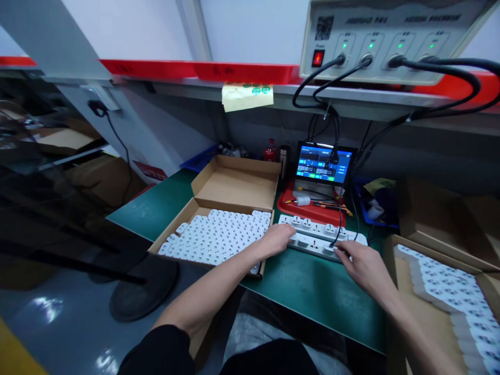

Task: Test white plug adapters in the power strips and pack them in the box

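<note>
Two white power strips [322, 249] lie one behind the other on the green table, with several white chargers plugged into them. At the left end of the front strip, my left hand [276, 239] is closed on a small white charger, mostly covered by the fingers. My right hand [362, 264] pinches a white charger [332, 249] near the right end of the same strip. A thin black cable [340, 216] runs down to that spot from above. Left of the strips, an open cardboard box [172, 229] holds rows of white chargers, metal pins up.
A lit screen [323, 163] stands behind a red tray [287, 204] with pens and a white charger. At the right is another cardboard box [404, 284] of white chargers. Overhead, a shelf carries a power unit [375, 31] with black cables hanging down.
</note>
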`<state>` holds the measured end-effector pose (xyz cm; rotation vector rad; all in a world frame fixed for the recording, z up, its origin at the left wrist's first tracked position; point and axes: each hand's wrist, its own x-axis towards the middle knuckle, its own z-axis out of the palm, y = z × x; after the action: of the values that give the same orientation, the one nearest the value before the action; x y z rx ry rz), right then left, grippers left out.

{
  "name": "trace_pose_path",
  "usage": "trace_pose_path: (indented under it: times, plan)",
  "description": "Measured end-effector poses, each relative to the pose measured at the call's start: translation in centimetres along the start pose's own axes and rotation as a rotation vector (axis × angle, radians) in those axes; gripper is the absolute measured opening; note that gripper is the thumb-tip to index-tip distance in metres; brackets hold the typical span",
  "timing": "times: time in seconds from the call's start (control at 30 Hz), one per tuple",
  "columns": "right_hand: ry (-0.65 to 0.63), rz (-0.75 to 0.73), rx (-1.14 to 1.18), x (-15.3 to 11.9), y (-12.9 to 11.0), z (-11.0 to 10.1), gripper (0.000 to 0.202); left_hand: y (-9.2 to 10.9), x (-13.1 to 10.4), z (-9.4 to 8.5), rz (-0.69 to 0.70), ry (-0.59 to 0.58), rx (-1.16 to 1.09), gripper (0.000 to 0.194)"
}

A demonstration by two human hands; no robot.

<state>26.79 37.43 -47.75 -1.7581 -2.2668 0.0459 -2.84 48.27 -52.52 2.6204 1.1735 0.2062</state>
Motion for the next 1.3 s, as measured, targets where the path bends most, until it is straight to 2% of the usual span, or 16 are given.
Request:
trace_pose_path:
  times: [0.1,0.17,0.23,0.3,0.4,0.47,0.53,0.63,0.77,0.87,0.97,1.13,1.3]
  plan:
    - [-0.012,0.129,-0.016,-1.1,2.9,-1.1,0.035,0.6,0.4,-0.7,0.028,-0.006,0.06,0.01]
    - [-0.03,0.203,-0.007,-1.3,4.3,-1.2,0.036,1.9,1.0,-1.0,0.064,0.042,0.066,0.017]
    - [-0.034,0.235,0.076,-1.1,5.1,-0.7,0.035,4.0,1.8,-0.8,0.104,0.11,0.016,0.026]
    - [-0.033,0.23,0.21,-0.6,5.5,0.1,0.034,6.6,2.9,-0.1,0.133,0.153,-0.074,0.03]
    - [-0.034,0.204,0.338,0.0,5.6,1.3,0.033,10.0,4.9,1.3,0.133,0.142,-0.187,0.023]
    - [-0.015,0.192,0.337,0.1,5.5,1.9,0.032,11.3,6.0,2.0,0.1,0.114,-0.237,0.016]
    - [0.014,0.199,0.319,-0.1,5.6,2.2,0.032,11.6,6.7,2.2,0.073,0.118,-0.296,0.015]
    - [0.064,0.234,0.331,-0.4,5.6,2.2,0.032,10.6,6.4,1.5,0.064,0.208,-0.413,0.015]
    - [0.067,0.213,0.374,0.3,4.7,2.0,0.032,6.6,4.2,-0.3,0.032,0.285,-0.537,0.012]
    - [-0.004,0.142,0.418,1.9,2.7,2.2,0.028,3.0,2.4,-1.3,-0.058,0.274,-0.567,0.012]
    - [-0.073,0.078,0.434,3.9,0.1,2.9,0.026,0.5,1.2,-1.6,-0.102,0.253,-0.562,0.014]
    - [-0.106,0.037,0.413,6.4,-2.8,4.4,0.024,-0.9,0.9,-0.8,-0.12,0.264,-0.522,0.015]
    - [-0.135,0.034,0.383,7.5,-3.0,5.4,0.023,-1.1,1.2,-0.2,-0.119,0.238,-0.567,0.014]
